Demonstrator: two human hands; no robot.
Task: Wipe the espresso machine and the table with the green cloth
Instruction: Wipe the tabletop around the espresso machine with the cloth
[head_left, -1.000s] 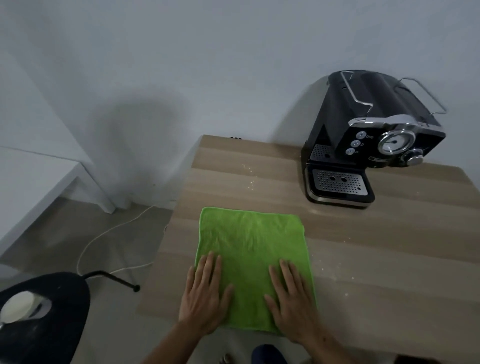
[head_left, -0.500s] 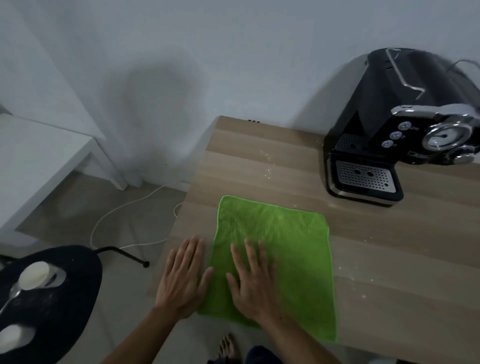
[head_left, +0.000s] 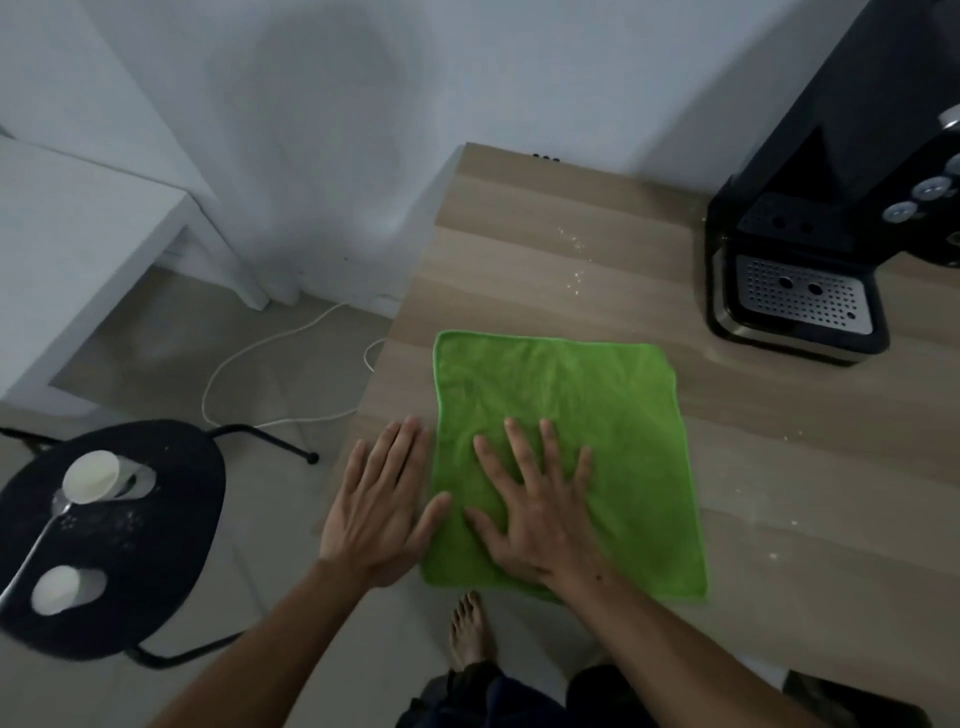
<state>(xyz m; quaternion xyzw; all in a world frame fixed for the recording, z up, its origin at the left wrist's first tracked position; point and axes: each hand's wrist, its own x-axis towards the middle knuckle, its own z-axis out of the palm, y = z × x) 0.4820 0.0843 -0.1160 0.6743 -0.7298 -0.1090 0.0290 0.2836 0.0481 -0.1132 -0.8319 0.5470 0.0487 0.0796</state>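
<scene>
The green cloth (head_left: 566, 410) lies spread flat near the left front corner of the wooden table (head_left: 779, 441). My right hand (head_left: 535, 509) presses flat on the cloth's near left part, fingers spread. My left hand (head_left: 379, 509) lies flat on the bare table just left of the cloth, with its thumb touching the cloth's edge. The black espresso machine (head_left: 831, 218) stands at the back right, partly cut off by the frame; its perforated metal drip tray (head_left: 802, 299) faces me. White crumbs (head_left: 574, 260) are scattered on the table behind the cloth.
A black stool (head_left: 145, 535) on the left carries two white cups (head_left: 91, 475) and a spoon. A white cable (head_left: 270, 364) runs over the floor. A white side table (head_left: 78, 249) stands at far left. My bare foot (head_left: 470, 629) shows below the table edge.
Both hands slid left: the left hand went off the cloth onto bare table, and the right hand moved from the cloth's right side to its left part. The view shifted left and closer.
</scene>
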